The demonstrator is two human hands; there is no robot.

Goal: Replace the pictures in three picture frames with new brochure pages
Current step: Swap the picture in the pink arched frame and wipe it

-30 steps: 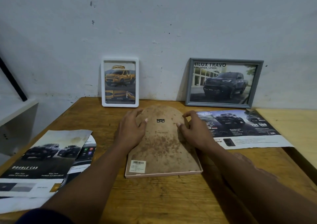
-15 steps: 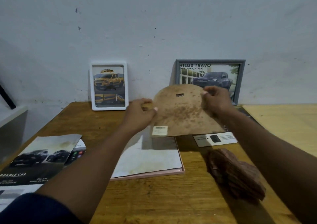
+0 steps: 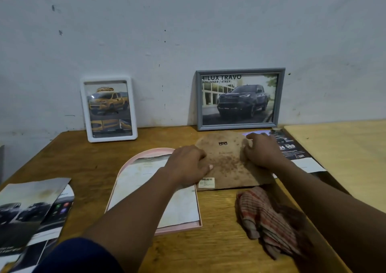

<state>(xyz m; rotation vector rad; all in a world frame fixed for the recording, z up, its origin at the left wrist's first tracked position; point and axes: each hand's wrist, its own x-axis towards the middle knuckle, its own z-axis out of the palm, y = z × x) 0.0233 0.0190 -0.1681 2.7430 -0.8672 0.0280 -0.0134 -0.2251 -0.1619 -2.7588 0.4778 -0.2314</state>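
Picture frames number three, all on one brown wooden table [image 3: 87,164], the largest thing we see. It fills the lower frame beneath a pale wall. One paler tabletop [image 3: 344,147] adjoins it at the right edge.

We count two lots of brochure pages. One overlapping stack [image 3: 31,210] of dark truck pictures lies at the lower left. One page [image 3: 292,147] lies right of centre, partly under the backing board.

One pink arched frame [image 3: 177,230] lies flat at the centre, and in it we see one stained white sheet [image 3: 133,178]. One grey frame [image 3: 240,70] leans upright on the wall at centre right and shows a dark truck. One white frame [image 3: 106,79], smaller, leans on the wall at centre left and shows a yellow truck.

One brown arched backing board [image 3: 227,164] lies just right of the pink frame, and its lower left corner with the barcode label overlaps that frame's right rim. We hold it with two hands.

One striped red cloth [image 3: 269,216] lies crumpled below the board at the lower right.

Our left hand [image 3: 188,166] lies over the board's left edge with its fingers bent down onto it. Our right hand [image 3: 261,149] has its fingers curled onto the upper right edge.
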